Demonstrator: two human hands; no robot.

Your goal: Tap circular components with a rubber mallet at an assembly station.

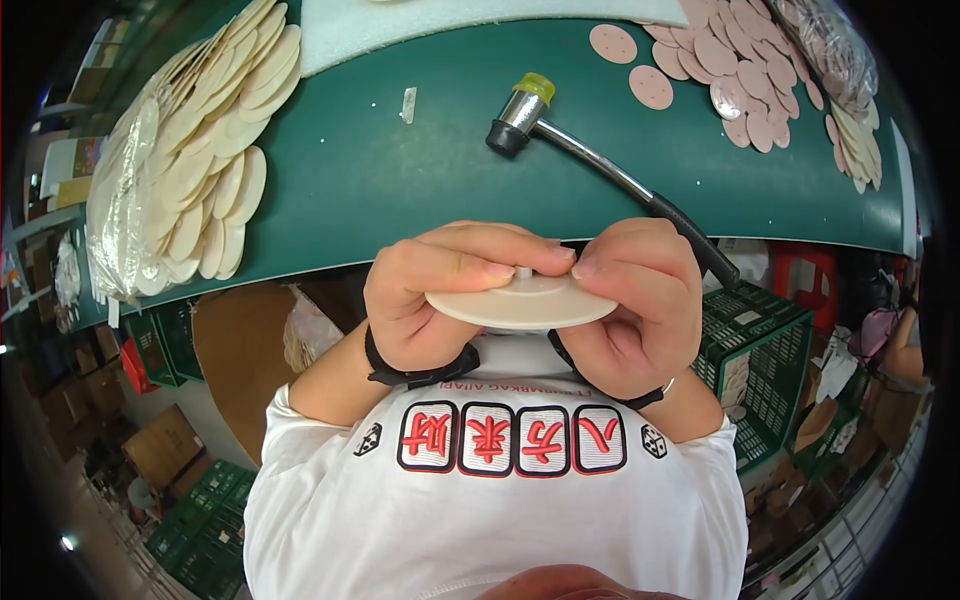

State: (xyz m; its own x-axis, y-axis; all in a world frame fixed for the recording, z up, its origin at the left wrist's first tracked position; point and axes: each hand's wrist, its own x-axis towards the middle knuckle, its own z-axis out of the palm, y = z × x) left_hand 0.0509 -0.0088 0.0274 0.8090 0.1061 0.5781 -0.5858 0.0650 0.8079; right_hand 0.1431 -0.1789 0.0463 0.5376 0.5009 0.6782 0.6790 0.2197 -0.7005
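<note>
**Both hands pinch a cream disc at the table's edge**

The green table [400,190] fills the upper half of the view, its near edge curving across the middle. On its left side lies a big heap of cream oval discs [205,150], partly wrapped in clear film. At the far right a spread of pink round discs [745,75] fans out, with more stacked in film beside them. A white foam sheet [480,20] lies along the top edge. Between the heaps rests a small mallet [600,165], its chrome head capped yellow and black, its dark handle running down toward the right hand. A tiny clear piece [407,104] lies left of the mallet head.

Just below the table edge, the left hand [430,295] and the right hand [640,305] close on a cream disc [520,305], held flat between them, thumbs pressing near a small white peg [522,271] at its centre. Green crates [765,350] stand below on the right.
</note>
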